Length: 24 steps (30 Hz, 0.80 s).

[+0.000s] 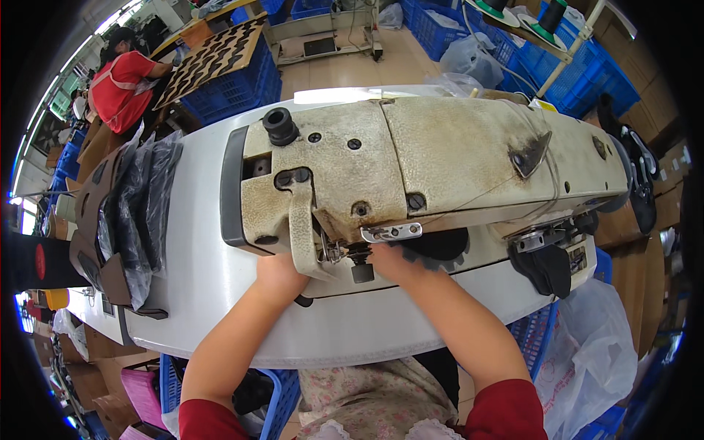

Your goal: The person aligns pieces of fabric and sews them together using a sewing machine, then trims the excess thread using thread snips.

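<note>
A worn cream industrial sewing machine (330, 147) stands across the white table in front of me. My left hand (281, 274) reaches under the left end of its head, near the needle area, and its fingers are hidden. From the other side my right hand (390, 262) goes in beneath the head; its fingers are hidden too. Right beside that hand lies a dark flat piece with a notched edge (444, 248), partly covered by the machine. Whether either hand grips it cannot be seen. More black cut pieces (544, 268) rest at the right end of the machine bed.
Brown and plastic-wrapped dark pieces (139, 213) are stacked on the table's left. Blue baskets (282, 392) and a white plastic bag (590, 352) sit below the table edge. A thread stand with green-and-black spools (550, 20) rises at upper right. Another person in red (125, 88) works at far left.
</note>
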Tool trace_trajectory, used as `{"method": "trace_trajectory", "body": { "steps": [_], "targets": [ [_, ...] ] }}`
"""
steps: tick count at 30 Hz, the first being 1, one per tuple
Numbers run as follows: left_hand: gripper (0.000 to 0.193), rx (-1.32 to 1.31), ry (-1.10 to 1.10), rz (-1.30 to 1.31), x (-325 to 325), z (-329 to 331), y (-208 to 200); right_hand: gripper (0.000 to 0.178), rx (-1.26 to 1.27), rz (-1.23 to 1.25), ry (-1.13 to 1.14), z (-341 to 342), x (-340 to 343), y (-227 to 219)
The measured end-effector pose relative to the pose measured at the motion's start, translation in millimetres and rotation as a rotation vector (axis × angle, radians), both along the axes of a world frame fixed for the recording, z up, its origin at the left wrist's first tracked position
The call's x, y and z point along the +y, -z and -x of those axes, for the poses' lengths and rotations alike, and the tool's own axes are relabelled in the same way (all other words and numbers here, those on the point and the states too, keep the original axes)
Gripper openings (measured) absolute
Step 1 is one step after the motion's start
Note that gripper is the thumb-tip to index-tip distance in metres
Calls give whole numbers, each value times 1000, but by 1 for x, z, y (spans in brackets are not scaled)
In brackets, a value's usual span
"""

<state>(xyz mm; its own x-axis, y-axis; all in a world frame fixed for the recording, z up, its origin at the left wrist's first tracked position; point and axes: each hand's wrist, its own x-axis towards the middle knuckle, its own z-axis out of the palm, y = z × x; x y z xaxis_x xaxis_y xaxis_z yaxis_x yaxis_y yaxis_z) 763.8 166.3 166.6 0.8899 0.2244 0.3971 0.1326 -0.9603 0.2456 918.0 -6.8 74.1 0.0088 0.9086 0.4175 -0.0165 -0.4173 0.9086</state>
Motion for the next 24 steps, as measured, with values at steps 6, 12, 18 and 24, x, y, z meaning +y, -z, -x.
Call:
{"method": "trace_trajectory", "body": {
  "steps": [6, 12, 18, 24],
  "targets": [
    [27, 14, 43, -173, 1, 2, 2, 44, -110, -52, -16, -2, 0, 0],
    [32, 12, 45, -156, 2, 0, 1, 46, -127, 63, 96, -1, 5, -10],
    [39, -38, 56, 22, 2, -3, 1, 46, -150, 129, 146, 0, 3, -12],
    [38, -65, 63, -108, 2, -6, -1, 44, -97, 7, 120, 1, 4, -7]
  ]
}}
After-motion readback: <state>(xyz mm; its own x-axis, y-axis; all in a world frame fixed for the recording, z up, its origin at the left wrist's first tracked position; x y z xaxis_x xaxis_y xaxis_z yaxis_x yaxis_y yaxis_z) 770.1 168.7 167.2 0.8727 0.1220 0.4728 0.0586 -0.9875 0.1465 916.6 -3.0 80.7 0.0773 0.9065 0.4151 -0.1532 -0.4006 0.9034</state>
